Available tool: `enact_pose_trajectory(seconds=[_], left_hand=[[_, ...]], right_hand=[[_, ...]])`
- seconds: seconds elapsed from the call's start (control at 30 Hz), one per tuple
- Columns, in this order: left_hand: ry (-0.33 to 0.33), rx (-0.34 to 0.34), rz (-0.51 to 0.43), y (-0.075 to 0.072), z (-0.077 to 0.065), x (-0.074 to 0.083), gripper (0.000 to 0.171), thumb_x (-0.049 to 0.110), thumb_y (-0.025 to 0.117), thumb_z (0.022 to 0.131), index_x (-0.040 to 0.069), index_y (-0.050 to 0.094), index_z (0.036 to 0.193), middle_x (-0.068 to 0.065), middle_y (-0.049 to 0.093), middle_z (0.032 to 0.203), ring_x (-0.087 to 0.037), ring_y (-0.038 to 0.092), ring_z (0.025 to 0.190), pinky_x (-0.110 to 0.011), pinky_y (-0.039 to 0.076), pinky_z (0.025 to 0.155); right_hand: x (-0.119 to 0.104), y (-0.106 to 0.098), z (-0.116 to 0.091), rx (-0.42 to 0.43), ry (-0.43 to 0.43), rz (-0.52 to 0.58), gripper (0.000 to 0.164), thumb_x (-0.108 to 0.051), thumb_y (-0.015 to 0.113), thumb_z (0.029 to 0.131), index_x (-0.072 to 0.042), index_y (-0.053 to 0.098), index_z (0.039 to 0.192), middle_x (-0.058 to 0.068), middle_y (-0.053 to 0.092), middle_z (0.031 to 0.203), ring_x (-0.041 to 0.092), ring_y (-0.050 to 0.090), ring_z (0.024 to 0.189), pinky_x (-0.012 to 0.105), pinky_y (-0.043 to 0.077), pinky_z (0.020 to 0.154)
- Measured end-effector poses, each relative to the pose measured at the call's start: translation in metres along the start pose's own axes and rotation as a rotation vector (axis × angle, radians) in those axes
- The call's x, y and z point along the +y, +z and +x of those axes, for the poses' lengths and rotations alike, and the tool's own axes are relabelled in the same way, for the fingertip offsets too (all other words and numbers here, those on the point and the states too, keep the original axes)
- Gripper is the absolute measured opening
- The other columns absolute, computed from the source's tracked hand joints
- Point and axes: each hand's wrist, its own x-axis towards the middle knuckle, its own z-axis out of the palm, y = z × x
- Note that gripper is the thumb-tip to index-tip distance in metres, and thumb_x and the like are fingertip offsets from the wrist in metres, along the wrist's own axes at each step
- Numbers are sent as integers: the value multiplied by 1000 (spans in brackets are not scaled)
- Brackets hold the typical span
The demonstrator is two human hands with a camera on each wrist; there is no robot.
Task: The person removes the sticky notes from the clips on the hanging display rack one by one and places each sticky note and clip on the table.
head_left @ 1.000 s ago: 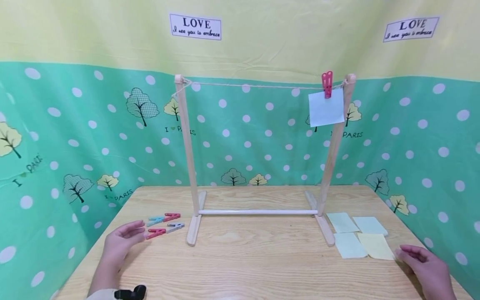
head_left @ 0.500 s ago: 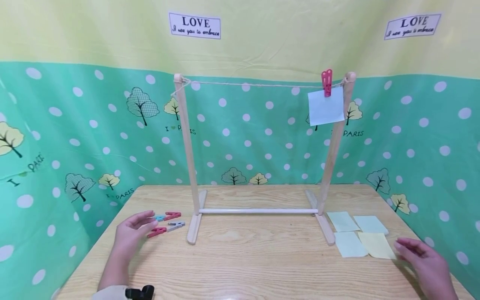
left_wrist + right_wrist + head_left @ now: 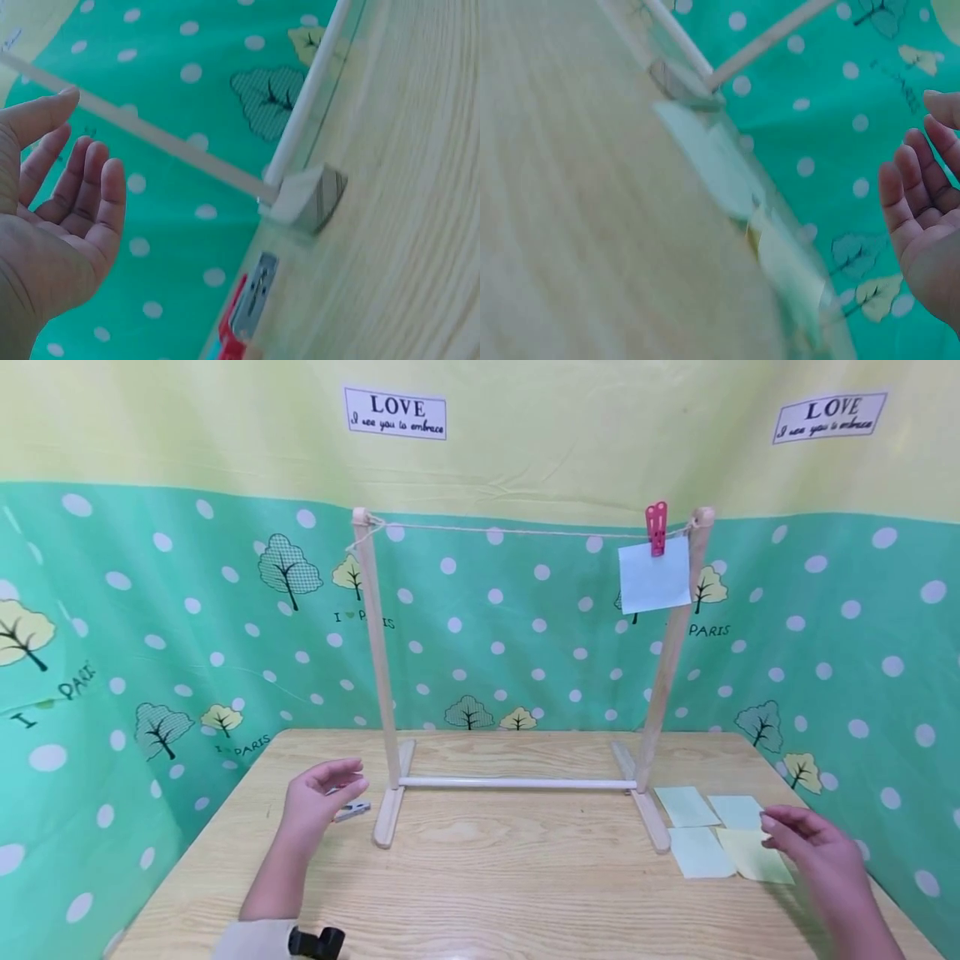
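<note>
My left hand (image 3: 318, 802) hovers over the clothespins on the left of the table, its fingers loosely bent and nothing between them. A grey clothespin (image 3: 352, 811) shows past the hand in the head view; in the left wrist view a red clothespin (image 3: 231, 345) lies beside it, and the other clothespins are hidden. My right hand (image 3: 821, 852) is above the yellow sticky note (image 3: 750, 856) with relaxed, empty fingers. Three pale green notes (image 3: 701, 852) lie around that one. A pink clothespin (image 3: 656, 529) holds a pale blue note (image 3: 654, 575) on the string.
A wooden frame with two posts (image 3: 380, 668) stands mid-table, a string (image 3: 495, 530) tied between their tops. A white rod (image 3: 517, 783) joins its feet near the table (image 3: 510, 877). A patterned green and yellow curtain (image 3: 510, 635) surrounds the table.
My left hand has moved right and up, now covering most of the clothespins. My right hand has risen and shifted left over the yellow note. Clothespins and notes have not visibly moved.
</note>
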Motion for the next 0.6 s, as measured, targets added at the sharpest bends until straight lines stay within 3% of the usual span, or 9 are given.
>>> enact_pose_trajectory(seconds=[0.13, 0.23, 0.37, 0.6], left_hand=[[61, -60, -75, 17, 2, 9, 44, 8, 77, 84, -10, 61, 121, 8, 70, 97, -9, 65, 93, -20, 54, 84], [84, -99, -110, 29, 4, 17, 42, 4, 76, 84, -12, 61, 119, 3, 71, 94, -11, 66, 91, -23, 55, 83], [110, -147, -128, 44, 5, 26, 42, 2, 76, 83, -12, 61, 119, 1, 71, 98, -12, 66, 92, -25, 56, 83], [113, -205, -131, 62, 9, 39, 40, 5, 78, 82, -5, 65, 118, -10, 69, 107, -16, 65, 96, -26, 55, 84]], right_hand=[[-16, 10, 7, -32, -44, 39, 23, -14, 68, 93, -4, 64, 114, -9, 66, 101, 10, 65, 79, 12, 52, 73], [-28, 17, 11, -45, -103, 29, 21, -10, 67, 93, -3, 64, 113, -7, 64, 103, 11, 64, 79, 11, 51, 75], [-42, 23, 17, -54, -198, -62, 20, -8, 65, 94, -2, 64, 113, -6, 64, 102, 10, 65, 78, 10, 50, 75], [-65, 33, 24, -87, -282, -19, 17, -2, 64, 93, 0, 66, 110, -4, 66, 97, 11, 64, 75, 11, 51, 76]])
